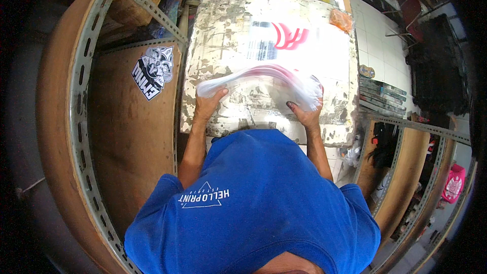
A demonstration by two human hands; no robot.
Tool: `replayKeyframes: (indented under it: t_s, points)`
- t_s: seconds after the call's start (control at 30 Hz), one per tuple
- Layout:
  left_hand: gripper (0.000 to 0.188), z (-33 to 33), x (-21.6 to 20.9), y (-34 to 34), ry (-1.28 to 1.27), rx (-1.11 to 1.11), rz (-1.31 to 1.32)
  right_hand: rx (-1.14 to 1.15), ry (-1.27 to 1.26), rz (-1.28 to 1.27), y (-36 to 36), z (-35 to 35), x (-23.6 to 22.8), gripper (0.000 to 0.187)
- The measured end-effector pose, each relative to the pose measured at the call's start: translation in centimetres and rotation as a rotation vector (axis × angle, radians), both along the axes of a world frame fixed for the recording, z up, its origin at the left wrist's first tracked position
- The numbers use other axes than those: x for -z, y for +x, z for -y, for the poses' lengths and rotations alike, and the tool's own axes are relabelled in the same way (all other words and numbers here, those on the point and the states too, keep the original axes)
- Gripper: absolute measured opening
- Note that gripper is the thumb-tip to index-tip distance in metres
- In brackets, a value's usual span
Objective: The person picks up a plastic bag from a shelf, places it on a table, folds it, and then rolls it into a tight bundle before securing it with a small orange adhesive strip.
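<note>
A stack of thin white sheets with red print (264, 78), blurred, bows upward, its left and right ends pinched, above the bench's near half.

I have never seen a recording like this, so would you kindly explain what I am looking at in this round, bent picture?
There is no machine here: a person in a blue shirt wears a wide fisheye camera on the head, looking down, so straight edges curve near the rim. The two bare forearms come up from below. The left hand and the right hand each grip one end of a stack of thin clear plastic bags with red print, blurred by motion, above a worn, paint-flecked work table. Another printed bag lies flat on the table further away. A wooden shelf on slotted metal framing stands at the left.
</note>
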State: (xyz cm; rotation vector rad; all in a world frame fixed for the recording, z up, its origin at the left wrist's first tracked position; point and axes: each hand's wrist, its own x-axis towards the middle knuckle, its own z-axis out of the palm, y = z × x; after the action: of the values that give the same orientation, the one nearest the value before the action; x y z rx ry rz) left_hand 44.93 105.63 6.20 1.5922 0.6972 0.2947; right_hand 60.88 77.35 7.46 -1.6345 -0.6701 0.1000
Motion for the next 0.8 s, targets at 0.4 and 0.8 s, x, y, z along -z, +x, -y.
replayKeyframes:
  t_s: [0.4, 0.8]
  points:
    - [0.031, -0.2, 1.4, 0.2, 0.100, -0.041, 0.098, 0.074, -0.083, -0.143, -0.2, 0.0, 1.7, 0.046]
    - [0.025, -2.5, -3.3, 8.3, -0.047, 0.064, -0.026, 0.091, -0.288, -0.446, 9.4, -1.8, -4.7, 0.039]
